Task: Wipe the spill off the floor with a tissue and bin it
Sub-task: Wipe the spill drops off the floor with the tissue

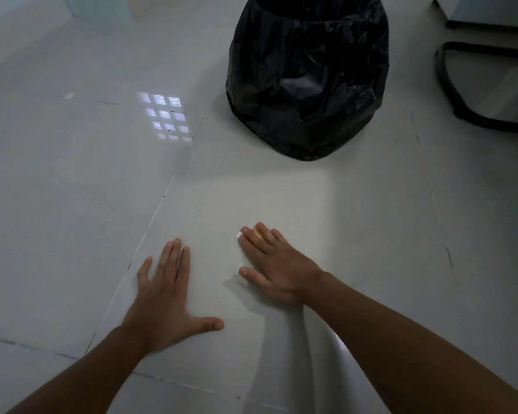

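Resting flat on the floor [72, 189], the left hand [162, 297] is open, fingers spread. Just right of it, the right hand [277, 265] presses flat over a tissue [239, 234], barely showing at its fingertips. Beyond it stands the bin [308, 76].

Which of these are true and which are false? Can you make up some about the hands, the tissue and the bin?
1. Both hands lie flat on the floor. True: the left hand and right hand are spread on the tiles.
2. The bin is lined with a white bag. False: the bin is covered in a black bag.
3. The bin stands beyond the hands. True.
4. The left hand presses the tissue. False: a bit of white tissue peeks out at the right hand's fingertips.
5. The tissue is already in the bin. False: it is on the floor.
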`<state>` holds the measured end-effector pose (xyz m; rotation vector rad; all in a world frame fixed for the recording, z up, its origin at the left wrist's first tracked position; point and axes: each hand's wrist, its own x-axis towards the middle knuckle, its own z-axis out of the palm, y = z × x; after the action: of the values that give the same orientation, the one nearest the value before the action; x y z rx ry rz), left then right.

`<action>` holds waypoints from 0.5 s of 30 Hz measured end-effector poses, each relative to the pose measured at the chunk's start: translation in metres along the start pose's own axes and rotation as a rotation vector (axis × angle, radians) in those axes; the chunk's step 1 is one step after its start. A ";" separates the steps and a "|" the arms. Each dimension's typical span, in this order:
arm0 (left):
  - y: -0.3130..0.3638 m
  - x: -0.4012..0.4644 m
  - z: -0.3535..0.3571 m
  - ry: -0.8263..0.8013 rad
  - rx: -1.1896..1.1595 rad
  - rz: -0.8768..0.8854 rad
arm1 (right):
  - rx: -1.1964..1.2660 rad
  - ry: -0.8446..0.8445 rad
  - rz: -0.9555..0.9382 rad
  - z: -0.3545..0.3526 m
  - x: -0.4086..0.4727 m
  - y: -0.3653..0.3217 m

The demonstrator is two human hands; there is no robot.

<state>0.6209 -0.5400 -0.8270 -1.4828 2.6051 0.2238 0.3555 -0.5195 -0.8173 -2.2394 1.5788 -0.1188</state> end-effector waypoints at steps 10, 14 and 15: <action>0.000 0.001 0.001 -0.010 -0.007 -0.017 | -0.063 0.042 -0.055 0.024 -0.070 -0.018; 0.001 0.002 -0.002 -0.026 -0.026 -0.030 | -0.080 0.057 0.010 0.027 -0.096 -0.019; 0.002 0.002 -0.002 -0.027 -0.032 -0.035 | -0.085 0.070 0.026 0.027 -0.102 -0.018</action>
<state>0.6185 -0.5411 -0.8251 -1.5239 2.5637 0.2816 0.3422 -0.4129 -0.8198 -2.3007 1.6786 -0.1258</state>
